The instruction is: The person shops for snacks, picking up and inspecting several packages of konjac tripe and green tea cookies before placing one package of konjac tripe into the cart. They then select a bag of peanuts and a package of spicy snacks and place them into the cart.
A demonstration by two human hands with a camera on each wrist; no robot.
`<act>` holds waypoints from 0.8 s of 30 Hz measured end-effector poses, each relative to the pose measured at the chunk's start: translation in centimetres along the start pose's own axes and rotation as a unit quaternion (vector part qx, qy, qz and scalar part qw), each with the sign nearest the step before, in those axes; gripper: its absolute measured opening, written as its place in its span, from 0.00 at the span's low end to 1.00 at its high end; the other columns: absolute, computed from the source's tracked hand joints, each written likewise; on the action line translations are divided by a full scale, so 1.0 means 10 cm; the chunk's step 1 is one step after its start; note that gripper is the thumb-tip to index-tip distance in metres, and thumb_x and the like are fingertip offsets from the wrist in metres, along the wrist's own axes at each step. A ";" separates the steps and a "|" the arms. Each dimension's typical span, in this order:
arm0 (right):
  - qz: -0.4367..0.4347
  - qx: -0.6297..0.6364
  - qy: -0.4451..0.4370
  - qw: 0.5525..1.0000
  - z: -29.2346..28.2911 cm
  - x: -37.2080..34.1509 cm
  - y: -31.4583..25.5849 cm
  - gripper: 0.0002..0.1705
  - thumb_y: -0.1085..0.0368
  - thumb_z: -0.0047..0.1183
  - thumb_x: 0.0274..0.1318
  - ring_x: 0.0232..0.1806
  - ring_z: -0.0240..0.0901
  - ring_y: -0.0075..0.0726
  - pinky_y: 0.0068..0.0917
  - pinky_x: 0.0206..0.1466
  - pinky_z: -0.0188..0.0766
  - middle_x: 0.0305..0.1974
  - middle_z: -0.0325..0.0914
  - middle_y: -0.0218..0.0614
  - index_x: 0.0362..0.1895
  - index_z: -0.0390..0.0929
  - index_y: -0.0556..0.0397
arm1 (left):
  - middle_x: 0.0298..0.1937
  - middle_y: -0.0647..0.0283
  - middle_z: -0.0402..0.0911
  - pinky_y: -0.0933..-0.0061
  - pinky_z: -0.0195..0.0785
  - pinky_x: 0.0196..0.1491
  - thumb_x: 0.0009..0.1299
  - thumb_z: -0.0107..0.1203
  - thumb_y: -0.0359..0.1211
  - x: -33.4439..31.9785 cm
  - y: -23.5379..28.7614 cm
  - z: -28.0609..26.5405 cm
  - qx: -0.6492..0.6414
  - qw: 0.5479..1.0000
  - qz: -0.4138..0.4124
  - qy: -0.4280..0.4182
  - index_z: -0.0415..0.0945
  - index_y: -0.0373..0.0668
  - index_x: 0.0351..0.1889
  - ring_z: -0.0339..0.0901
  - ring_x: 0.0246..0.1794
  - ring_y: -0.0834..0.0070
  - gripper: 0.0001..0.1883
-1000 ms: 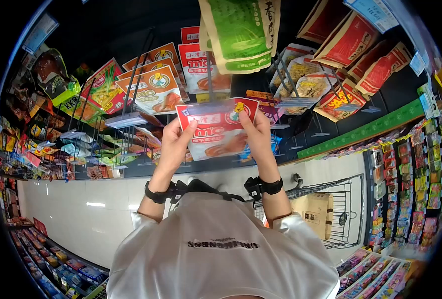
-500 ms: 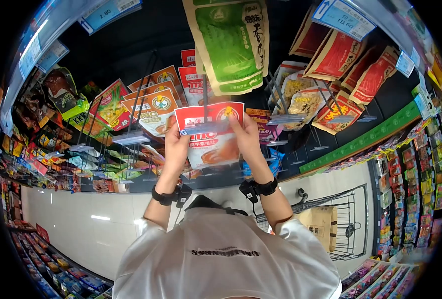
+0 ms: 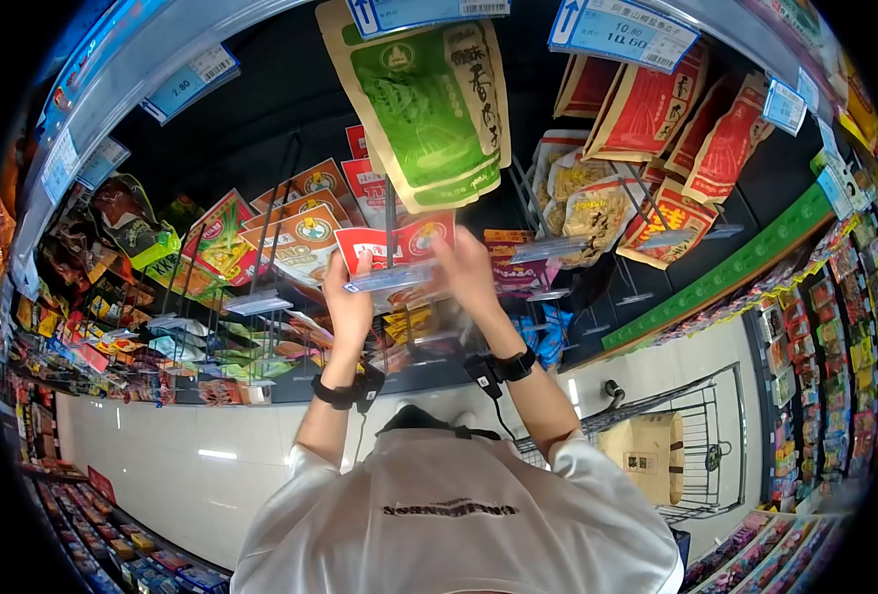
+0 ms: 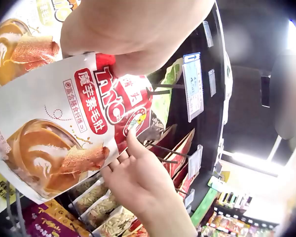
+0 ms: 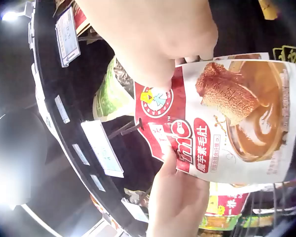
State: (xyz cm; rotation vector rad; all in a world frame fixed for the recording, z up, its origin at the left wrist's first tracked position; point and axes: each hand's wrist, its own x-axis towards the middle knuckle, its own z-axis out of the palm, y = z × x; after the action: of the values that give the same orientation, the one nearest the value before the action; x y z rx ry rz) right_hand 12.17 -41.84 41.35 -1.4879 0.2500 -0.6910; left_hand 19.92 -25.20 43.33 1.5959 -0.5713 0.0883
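A red and white snack bag (image 3: 396, 241) with a picture of a brown dish is held by its sides between both hands, at a hanging rack. My left hand (image 3: 350, 302) grips one side, thumb on the printed front. On the other side, my right hand (image 3: 467, 272) pinches the bag; it is blurred in the head view, but its thumb shows on the front in the left wrist view. A metal hook (image 5: 130, 127) meets the bag's red top edge. In the head view a clear tag holder (image 3: 391, 276) overlaps the bag's lower part.
Similar red bags (image 3: 368, 188) hang behind, with orange and white bags (image 3: 305, 238) to the left. A green pouch (image 3: 429, 109) hangs above. Red pouches (image 3: 647, 104) and clear nut bags (image 3: 587, 203) hang to the right. A shopping cart (image 3: 711, 436) with a paper bag stands behind right.
Both hands have carried the snack bag in toward the rack and its hook, slightly leftward in the head view. The tag holder now crosses lower on it. More of the upper shelf shows.
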 end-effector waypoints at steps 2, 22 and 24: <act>-0.033 -0.011 0.058 0.998 0.01 -0.08 -0.03 0.15 0.63 0.56 0.60 0.38 0.76 0.28 0.29 0.43 0.71 0.38 0.81 0.38 0.48 0.76 0.58 | 0.42 0.58 0.81 0.74 0.70 0.48 0.71 0.57 0.31 -0.05 -0.05 0.03 0.014 0.998 0.022 0.057 0.67 0.34 0.57 0.78 0.44 0.76 0.19; -0.384 -0.400 0.024 0.832 0.19 -0.37 -0.31 0.22 0.71 0.53 0.48 0.65 0.63 0.51 0.45 0.64 0.63 0.62 0.69 0.40 0.51 0.77 0.59 | 0.74 0.46 0.52 0.43 0.36 0.73 0.65 0.54 0.35 -0.30 0.17 0.08 0.363 0.893 0.256 -0.073 0.61 0.36 0.68 0.46 0.75 0.44 0.33; -0.347 -0.428 0.006 0.834 0.25 -0.34 -0.35 0.21 0.71 0.52 0.49 0.70 0.57 0.53 0.47 0.69 0.57 0.65 0.66 0.40 0.51 0.77 0.61 | 0.74 0.46 0.52 0.44 0.36 0.73 0.65 0.53 0.34 -0.26 0.18 0.07 0.392 0.880 0.256 -0.079 0.61 0.36 0.68 0.45 0.75 0.44 0.32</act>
State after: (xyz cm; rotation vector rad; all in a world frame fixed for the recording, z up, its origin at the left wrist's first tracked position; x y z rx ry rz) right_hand 9.95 -37.69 44.14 -2.4893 -0.0040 -1.2687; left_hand 16.73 -25.08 43.83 2.2010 -1.1828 0.6625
